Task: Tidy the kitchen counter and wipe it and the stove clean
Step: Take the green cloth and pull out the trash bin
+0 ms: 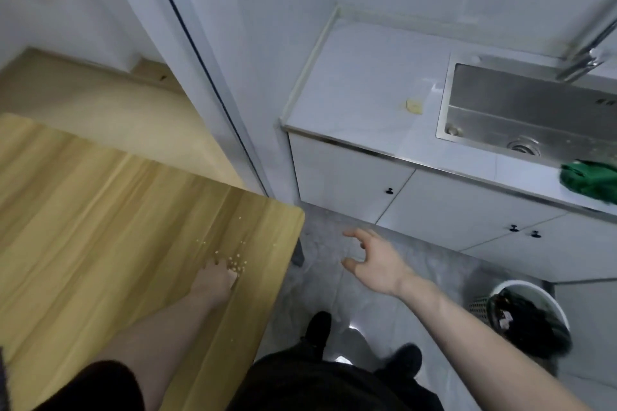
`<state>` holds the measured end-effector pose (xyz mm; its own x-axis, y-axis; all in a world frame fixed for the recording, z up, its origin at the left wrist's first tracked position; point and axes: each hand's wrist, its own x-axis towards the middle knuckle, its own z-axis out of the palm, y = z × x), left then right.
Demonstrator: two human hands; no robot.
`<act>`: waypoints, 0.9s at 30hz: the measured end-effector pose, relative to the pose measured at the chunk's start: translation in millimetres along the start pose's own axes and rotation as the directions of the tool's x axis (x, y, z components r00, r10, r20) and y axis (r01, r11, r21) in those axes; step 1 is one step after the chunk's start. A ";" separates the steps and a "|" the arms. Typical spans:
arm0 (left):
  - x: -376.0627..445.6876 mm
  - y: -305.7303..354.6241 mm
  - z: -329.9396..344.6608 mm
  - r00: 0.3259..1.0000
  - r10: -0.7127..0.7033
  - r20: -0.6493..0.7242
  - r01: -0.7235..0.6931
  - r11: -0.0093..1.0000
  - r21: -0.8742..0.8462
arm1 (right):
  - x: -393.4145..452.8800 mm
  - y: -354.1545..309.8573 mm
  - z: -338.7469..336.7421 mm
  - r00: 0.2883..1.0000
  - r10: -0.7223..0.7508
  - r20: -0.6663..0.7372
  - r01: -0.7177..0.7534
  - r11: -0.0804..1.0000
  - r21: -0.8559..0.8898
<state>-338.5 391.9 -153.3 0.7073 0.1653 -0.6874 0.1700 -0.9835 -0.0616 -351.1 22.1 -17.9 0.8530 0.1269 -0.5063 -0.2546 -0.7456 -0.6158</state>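
Left hand (217,277): fingers flat on pale wooden tabletop (100,217), small yellow crumbs (237,264) just beyond fingertips; right hand (374,260) open, empty.

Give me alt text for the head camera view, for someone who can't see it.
A person's left hand rests on crumbs on a wooden table, while the right hand hangs open over the grey floor. Beyond, a white counter holds a steel sink and green cloth.

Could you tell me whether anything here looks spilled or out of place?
Yes. Small pale crumbs lie scattered on the wooden table by the left hand, and a yellowish scrap sits on the counter left of the sink.
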 end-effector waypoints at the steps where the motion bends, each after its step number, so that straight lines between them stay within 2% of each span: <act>1: 1.3 -1.7 3.4 1.000 0.027 0.010 -0.027 1.000 0.006 | -1.6 -1.0 1.8 1.000 0.011 -0.002 -0.011 1.000 -0.007; 5: 2.2 -0.5 7.3 0.991 0.097 -0.090 -0.097 0.995 0.005 | -9.0 0.5 10.7 0.998 0.053 -0.032 -0.052 0.999 0.012; 7: 2.6 -0.4 6.2 0.985 0.140 -0.096 -0.139 0.990 0.017 | -13.1 2.7 13.3 0.997 0.061 -0.044 -0.060 0.998 0.023; 12: 1.8 -14.2 -8.1 0.981 0.110 -0.157 -0.121 0.991 -0.058 | -26.5 11.4 13.1 0.992 0.093 -0.082 -0.087 0.993 0.077; 16: -7.7 -3.4 -33.2 0.961 0.184 -0.208 -0.197 0.979 -0.043 | -38.3 22.6 5.3 0.985 0.115 -0.129 -0.099 0.987 0.123; 19: -24.9 40.1 -71.0 0.892 0.297 -0.341 -0.351 0.930 -0.111 | -49.7 32.4 -6.6 0.976 0.126 -0.178 -0.099 0.983 0.154; 22: -52.3 117.3 -116.8 0.780 0.429 -0.456 -0.545 0.823 -0.159 | -69.4 49.3 -29.7 0.959 0.151 -0.239 -0.102 0.973 0.207; 27: -112.0 267.5 -160.2 0.624 0.589 -0.514 -0.758 0.616 -0.214 | -113.6 95.0 -76.8 0.901 0.230 -0.368 -0.091 0.929 0.358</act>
<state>-262.3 122.1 23.2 0.8941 -0.4380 -0.0931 -0.2841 -0.7157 0.6380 -437.1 -113.4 27.5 0.8776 -0.2981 -0.3755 -0.4774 -0.4706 -0.7421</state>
